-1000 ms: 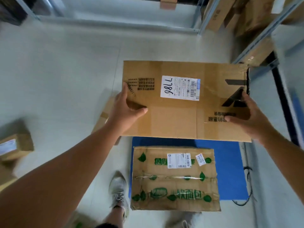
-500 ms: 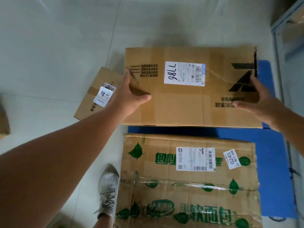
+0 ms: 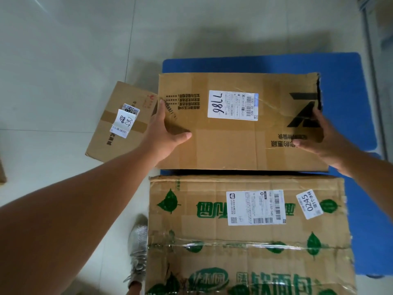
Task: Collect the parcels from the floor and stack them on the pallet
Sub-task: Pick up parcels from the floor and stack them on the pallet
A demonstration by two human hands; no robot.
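A flat brown parcel (image 3: 234, 143) with a white label reading 7786 lies over the far half of the blue pallet (image 3: 348, 92). My left hand (image 3: 163, 135) grips its left edge, thumb on top. At the parcel's right edge my right hand (image 3: 319, 137) holds it the same way. A larger parcel with green leaf print (image 3: 244, 241) sits on the near half of the pallet, just below the held one. A smaller brown parcel (image 3: 119, 124) with a white slip lies on the floor to the left of the pallet.
Pale tiled floor (image 3: 63, 60) spreads to the left and beyond the pallet. My grey shoe (image 3: 138, 248) stands beside the green-printed parcel's left side. A metal rack leg (image 3: 368, 28) rises at the far right. Another box corner (image 3: 2, 171) shows at the left edge.
Both hands have brought the 7786 parcel down over the pallet's far half. The view has tilted down, so the shelves are gone and the floor parcel at left shows fully.
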